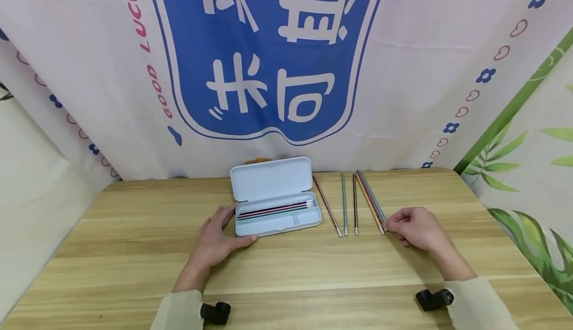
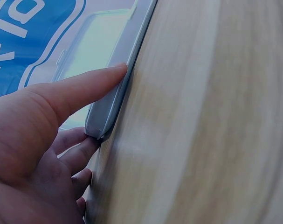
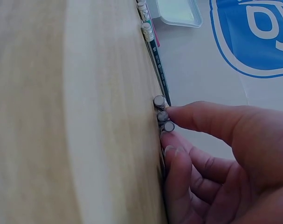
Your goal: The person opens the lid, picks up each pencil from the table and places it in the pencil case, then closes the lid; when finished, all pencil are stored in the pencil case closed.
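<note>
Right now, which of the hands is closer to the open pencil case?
The left. The left hand touches the pencil case at its left end; the right hand is away to its right, at the near ends of some loose pencils.

The pale blue pencil case [image 1: 264,226] sits open on the wooden counter [image 1: 286,280], its raised lid [image 1: 270,178] along its far side, a row of dark, red and green pencils [image 1: 274,210] inside it and the left hand [image 1: 217,240] holding its left end and front corner. Right of the case lie, going outward, a red pencil [image 1: 328,206], a teal pencil [image 1: 344,204], a black pencil [image 1: 355,205] and a close bunch of three pencils [image 1: 373,202]. Farthest right of the case, the right hand [image 1: 416,228] pinches the bunch's near end.
</note>
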Tool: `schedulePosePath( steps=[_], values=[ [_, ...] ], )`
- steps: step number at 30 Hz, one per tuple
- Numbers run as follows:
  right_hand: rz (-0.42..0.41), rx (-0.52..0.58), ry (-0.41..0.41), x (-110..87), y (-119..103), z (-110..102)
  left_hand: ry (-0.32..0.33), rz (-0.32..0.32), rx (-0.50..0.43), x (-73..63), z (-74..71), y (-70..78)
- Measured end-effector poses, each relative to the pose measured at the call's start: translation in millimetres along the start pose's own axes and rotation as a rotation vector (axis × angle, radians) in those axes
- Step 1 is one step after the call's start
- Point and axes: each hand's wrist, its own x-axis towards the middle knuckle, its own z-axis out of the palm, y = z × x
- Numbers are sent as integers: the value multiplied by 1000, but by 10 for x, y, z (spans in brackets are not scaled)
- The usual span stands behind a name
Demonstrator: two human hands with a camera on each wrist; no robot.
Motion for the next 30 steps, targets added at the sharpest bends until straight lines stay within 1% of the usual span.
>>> schedulePosePath(
  steps=[6,11,17,30],
  values=[
    [10,3,3,-2,5,0,-5,2,-7,5,3,-1],
    [-1,4,3,9,-11,9,-1,0,-14,5,-14,0],
    [-1,-4,6,7,-17,3,1,0,-1,14,-18,11],
    [5,27,13,5,21,-17,-4,-6,-22,4,-5,13]
  ],
)
